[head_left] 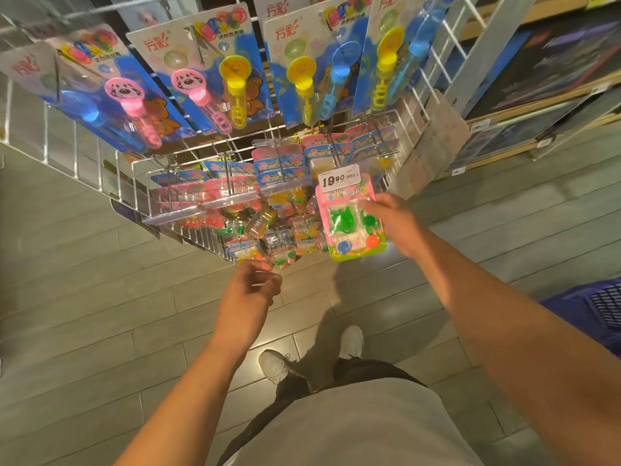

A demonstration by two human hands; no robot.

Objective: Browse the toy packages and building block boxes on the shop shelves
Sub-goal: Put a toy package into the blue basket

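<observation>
My right hand (391, 220) grips a pink blister pack (347, 227) of small green toys by its right edge, with the thumb on the front. The pack hangs below a white price tag (338, 179) reading 19.90. My left hand (250, 292) is lower and to the left, fingers curled, its fingertips at the bottom edge of a small blue-topped toy packet (245, 252); whether it pinches that packet is unclear. More small packets (285, 183) hang in rows on hooks of the white wire rack (141, 183). Larger bubble-wand cards (215, 72) hang above.
Dark boxes (554, 62) fill wooden shelves at the upper right. A blue plastic basket (594, 307) stands on the floor at the right edge. Grey floor tiles (84, 297) lie below, with my two white shoes (275, 364) in the middle.
</observation>
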